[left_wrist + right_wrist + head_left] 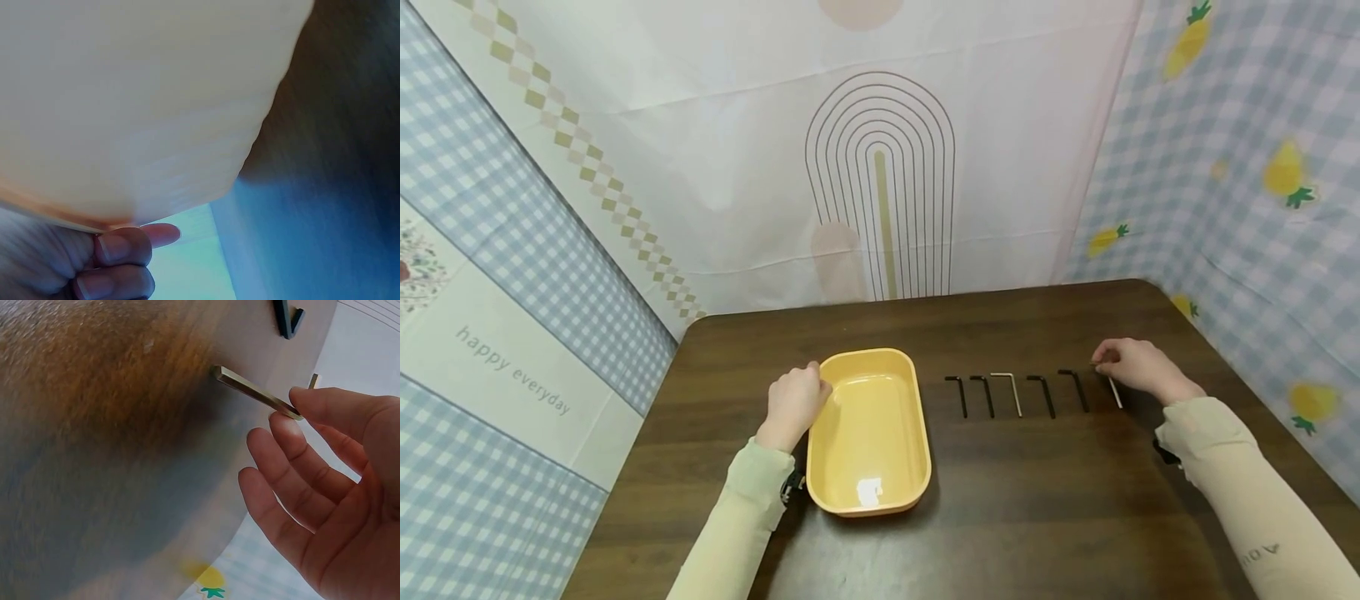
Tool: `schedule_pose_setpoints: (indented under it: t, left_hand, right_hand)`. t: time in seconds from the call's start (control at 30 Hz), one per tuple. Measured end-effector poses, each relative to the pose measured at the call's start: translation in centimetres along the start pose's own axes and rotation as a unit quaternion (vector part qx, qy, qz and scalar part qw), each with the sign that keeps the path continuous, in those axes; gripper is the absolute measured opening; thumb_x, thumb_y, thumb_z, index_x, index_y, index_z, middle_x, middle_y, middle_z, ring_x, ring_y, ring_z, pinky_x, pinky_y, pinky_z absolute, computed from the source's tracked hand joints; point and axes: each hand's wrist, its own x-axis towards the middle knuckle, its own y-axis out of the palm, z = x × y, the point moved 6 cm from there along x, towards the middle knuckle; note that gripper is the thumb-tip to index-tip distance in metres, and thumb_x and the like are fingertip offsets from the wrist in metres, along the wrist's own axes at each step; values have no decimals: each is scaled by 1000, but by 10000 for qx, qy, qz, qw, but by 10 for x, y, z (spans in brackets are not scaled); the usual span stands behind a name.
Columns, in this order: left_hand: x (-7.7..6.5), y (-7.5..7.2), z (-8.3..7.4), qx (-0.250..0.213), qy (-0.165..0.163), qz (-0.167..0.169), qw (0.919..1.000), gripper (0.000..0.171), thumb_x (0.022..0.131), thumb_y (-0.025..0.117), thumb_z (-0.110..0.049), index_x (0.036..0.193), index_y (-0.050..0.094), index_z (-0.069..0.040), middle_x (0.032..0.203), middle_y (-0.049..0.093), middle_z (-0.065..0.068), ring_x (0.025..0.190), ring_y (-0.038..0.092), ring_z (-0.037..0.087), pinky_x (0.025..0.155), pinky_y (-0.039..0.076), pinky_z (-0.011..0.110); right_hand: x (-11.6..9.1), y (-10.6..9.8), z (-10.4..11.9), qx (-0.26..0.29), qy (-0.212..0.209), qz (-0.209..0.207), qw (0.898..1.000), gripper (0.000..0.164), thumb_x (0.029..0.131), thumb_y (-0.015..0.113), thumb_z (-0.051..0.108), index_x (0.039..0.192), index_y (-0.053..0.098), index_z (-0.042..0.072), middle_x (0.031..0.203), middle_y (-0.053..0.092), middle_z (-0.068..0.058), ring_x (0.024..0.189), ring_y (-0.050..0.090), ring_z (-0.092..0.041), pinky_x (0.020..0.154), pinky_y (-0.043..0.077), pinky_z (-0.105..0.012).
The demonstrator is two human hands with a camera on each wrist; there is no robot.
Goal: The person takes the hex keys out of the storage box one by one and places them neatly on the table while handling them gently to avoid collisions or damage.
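At the table's right side my right hand (pixel 1138 364) pinches a brass-coloured hex key (pixel 256 394) near its bend, between thumb and fingertips. The key's long arm slants down to the tabletop, and its other fingers spread loosely in the right wrist view. My left hand (pixel 793 404) grips the left rim of a yellow rectangular tray (pixel 868 433), whose inside is bare. Seen from the left wrist, curled fingers (pixel 122 247) hold the rim beneath the tray's pale outer wall. Left of the pinched key lies a black hex key (pixel 1077 392).
Several more hex keys lie in a row between tray and right hand, black ones plus a brass-coloured one (pixel 1017 396). They rest on a dark wooden table (pixel 1000 517) with rounded far corners. Printed cloth (pixel 1015 167) hangs behind and at both sides.
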Motion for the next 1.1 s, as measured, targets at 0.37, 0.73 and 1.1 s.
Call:
schedule_pose_setpoints:
  t: [0.37, 0.73, 1.1]
  left_hand:
    - [3, -1, -1, 3, 42, -53, 10000, 17, 92, 55, -12, 96, 64, 2, 56, 47, 6, 44, 45, 23, 44, 40, 37]
    - [2, -1, 0, 60, -17, 34, 10000, 17, 93, 56, -13, 96, 64, 2, 57, 48, 6, 46, 47, 23, 46, 42, 38]
    - [2, 1, 4, 67, -21, 51, 10000, 17, 94, 56, -14, 95, 64, 2, 57, 48, 6, 45, 47, 23, 46, 42, 38]
  right_hand:
    - [6, 5, -3, -48, 72, 126, 9999, 13, 94, 63, 8, 101, 67, -2, 98, 70, -19, 79, 65, -29, 71, 49, -50]
    - [10, 8, -7, -119, 148, 265, 9995, 11, 95, 62, 7, 99, 66, -3, 95, 68, -20, 72, 60, -25, 67, 47, -48]
    - [13, 11, -6, -161, 108, 304, 9994, 11, 95, 60, 6, 99, 64, -3, 98, 68, -23, 77, 63, -30, 70, 48, -50]
